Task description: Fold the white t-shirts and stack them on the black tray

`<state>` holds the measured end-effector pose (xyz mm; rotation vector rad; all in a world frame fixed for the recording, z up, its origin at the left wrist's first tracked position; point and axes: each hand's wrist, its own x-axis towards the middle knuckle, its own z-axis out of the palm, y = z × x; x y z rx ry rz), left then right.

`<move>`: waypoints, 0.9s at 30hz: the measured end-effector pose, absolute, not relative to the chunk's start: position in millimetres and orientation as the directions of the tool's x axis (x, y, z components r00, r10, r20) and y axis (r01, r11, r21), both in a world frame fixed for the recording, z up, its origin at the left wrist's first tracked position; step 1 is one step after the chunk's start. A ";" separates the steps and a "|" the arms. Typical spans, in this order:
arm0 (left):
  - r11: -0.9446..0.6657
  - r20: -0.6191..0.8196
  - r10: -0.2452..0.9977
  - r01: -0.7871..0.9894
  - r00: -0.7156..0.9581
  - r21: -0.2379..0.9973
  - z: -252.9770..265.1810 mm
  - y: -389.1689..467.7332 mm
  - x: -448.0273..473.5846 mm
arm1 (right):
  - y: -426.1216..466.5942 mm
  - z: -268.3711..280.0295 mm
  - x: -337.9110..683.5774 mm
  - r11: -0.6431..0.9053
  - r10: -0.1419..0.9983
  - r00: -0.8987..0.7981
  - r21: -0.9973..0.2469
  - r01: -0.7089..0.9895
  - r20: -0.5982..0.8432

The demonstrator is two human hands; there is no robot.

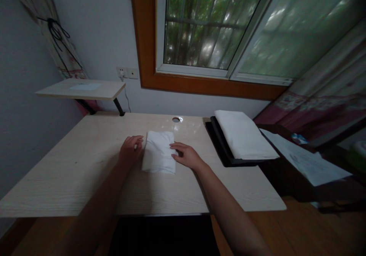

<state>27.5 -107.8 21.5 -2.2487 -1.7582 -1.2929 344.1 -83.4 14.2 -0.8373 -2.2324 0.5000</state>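
A white folded cloth (159, 153) lies flat on the desk in front of me, a roughly rectangular bundle with soft creases across its top. My right hand (185, 155) rests at its right edge, fingers stretched out and touching the fabric without gripping it. Just off the cloth's left edge is my left hand (130, 149), its fingers loosely bent and apart, with nothing visible in them.
The pale wooden desk (71, 172) carries a raised shelf (105, 90) at back left. To the right, a white folded fabric piece (243, 134) lies on black folders or boards (219, 149). A cable hole (175, 119) is near the back edge. Papers (303, 157) lie farther right.
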 end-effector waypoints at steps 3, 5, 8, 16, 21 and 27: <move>-0.260 0.541 0.839 0.828 -0.062 0.497 12.0 -102.1 26.9 | -87.3 14.3 337.0 0.766 0.629 -0.610 -0.517 0.382 0.482; -0.235 0.504 0.862 0.830 -0.062 0.506 6.6 -100.0 26.9 | -88.9 15.1 332.5 0.788 0.604 -0.628 -0.487 0.377 0.490; -0.255 0.493 0.868 0.809 -0.049 0.530 2.0 -97.3 24.6 | -88.8 16.8 328.9 0.817 0.574 -0.639 -0.413 0.403 0.512; -0.228 0.349 0.935 0.640 -0.067 0.733 7.3 -100.6 24.4 | -83.8 19.1 330.4 0.735 0.645 -0.499 -0.291 0.613 0.579; -0.215 0.336 0.939 0.636 -0.073 0.741 9.7 -104.3 25.4 | -90.3 23.8 329.3 0.767 0.615 -0.524 -0.291 0.573 0.589; -0.223 0.377 0.909 0.554 -0.180 0.802 4.8 -97.4 19.1 | -106.6 34.1 316.2 0.884 0.466 -0.689 -0.260 0.388 0.555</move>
